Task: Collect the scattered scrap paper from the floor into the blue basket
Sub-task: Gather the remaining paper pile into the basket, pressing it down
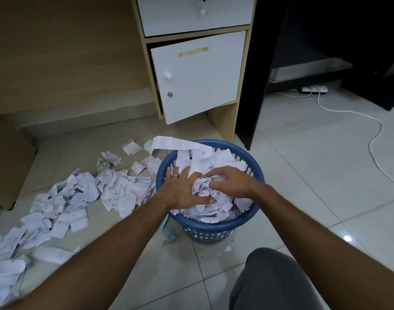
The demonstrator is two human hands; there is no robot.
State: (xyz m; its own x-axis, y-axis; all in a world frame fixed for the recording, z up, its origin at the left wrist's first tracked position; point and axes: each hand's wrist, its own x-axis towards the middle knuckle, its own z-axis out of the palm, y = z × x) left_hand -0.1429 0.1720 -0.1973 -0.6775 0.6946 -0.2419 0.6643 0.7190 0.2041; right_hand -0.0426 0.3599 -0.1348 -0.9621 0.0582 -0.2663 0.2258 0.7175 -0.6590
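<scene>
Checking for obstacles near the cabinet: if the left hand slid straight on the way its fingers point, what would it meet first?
The left hand lies flat on the paper in the blue basket, fingers aimed at the far rim. It would probably meet first the long paper strip draped over that rim; depth is uncertain.

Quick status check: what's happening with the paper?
Both hands, left hand and right hand, pressing paper into blue basket. Basket heaped. Big scrap paper pile remains on floor, left.

The person's forearms are bare, with no sleeves in view. The left hand (182, 190) wears a thin, pale metal ring (175, 175) on one finger. The right hand (230, 182) is unadorned. A knee (278, 280) at near right is covered in grey trousers.
</scene>
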